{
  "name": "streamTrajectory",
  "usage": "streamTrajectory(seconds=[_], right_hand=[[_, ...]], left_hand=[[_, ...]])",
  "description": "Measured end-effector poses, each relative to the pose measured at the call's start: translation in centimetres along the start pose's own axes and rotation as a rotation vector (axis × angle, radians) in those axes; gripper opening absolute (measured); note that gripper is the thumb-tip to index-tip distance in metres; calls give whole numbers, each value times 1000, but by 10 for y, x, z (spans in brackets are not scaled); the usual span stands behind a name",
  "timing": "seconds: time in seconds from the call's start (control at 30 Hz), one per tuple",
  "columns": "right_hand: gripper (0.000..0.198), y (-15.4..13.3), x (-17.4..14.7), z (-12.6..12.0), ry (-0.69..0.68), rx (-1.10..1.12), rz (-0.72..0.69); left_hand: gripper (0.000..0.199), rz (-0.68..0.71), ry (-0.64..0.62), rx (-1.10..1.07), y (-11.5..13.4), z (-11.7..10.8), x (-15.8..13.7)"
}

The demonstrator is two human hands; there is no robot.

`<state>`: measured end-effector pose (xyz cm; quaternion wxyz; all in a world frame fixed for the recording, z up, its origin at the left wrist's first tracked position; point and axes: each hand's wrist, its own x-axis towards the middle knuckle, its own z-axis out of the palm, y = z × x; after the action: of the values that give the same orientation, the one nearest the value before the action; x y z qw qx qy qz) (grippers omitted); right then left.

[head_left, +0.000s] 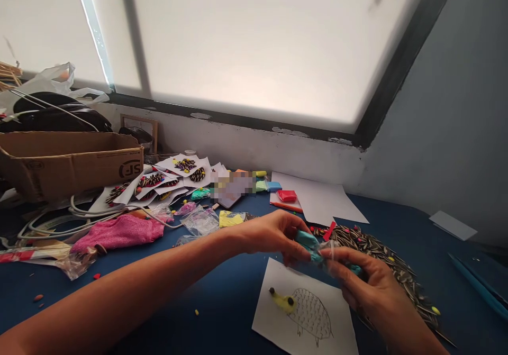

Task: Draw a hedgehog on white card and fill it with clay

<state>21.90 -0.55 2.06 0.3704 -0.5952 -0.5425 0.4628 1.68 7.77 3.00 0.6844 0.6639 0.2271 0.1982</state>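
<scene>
Between both hands is a teal packet of soft clay (pixel 307 240) in clear plastic. My left hand (pixel 273 236) pinches its left side between thumb and fingers. On the other side, my right hand (pixel 367 278) grips the clear wrapping, with a bit of teal showing by its fingers. Below them lies a white paper (pixel 341 320) with a hedgehog drawing (pixel 311 312). The drawing's head is covered in yellow clay, with dark round pieces as eye and nose. A pile of striped sunflower seeds (pixel 367 241) spreads behind and beside my right hand.
Blank white sheets (pixel 337 201) lie at the back with a red clay packet (pixel 286 196). A pink cloth (pixel 119 232), white cable (pixel 79 212) and cardboard box (pixel 71 170) stand left. Finished seed pictures (pixel 162 180) are stacked behind. A small card (pixel 452 225) is at right.
</scene>
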Motion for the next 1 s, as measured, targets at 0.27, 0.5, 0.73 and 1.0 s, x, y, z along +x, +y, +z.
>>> streamTrajectory(seconds=[0.27,0.5,0.73,1.0], right_hand=[[58,-4,-5,4,-18,172,94],[57,-2,0,0,48,107,9],[48,-5,0,2,50,-12,-48],[29,0,-3,9,16,-216,-153]], left_hand=[[35,24,73,172,-2,4,-2],[38,-19,53,4,3,5,-1],[49,0,154,-171,-7,11,5],[12,5,261,-21,-5,20,5]])
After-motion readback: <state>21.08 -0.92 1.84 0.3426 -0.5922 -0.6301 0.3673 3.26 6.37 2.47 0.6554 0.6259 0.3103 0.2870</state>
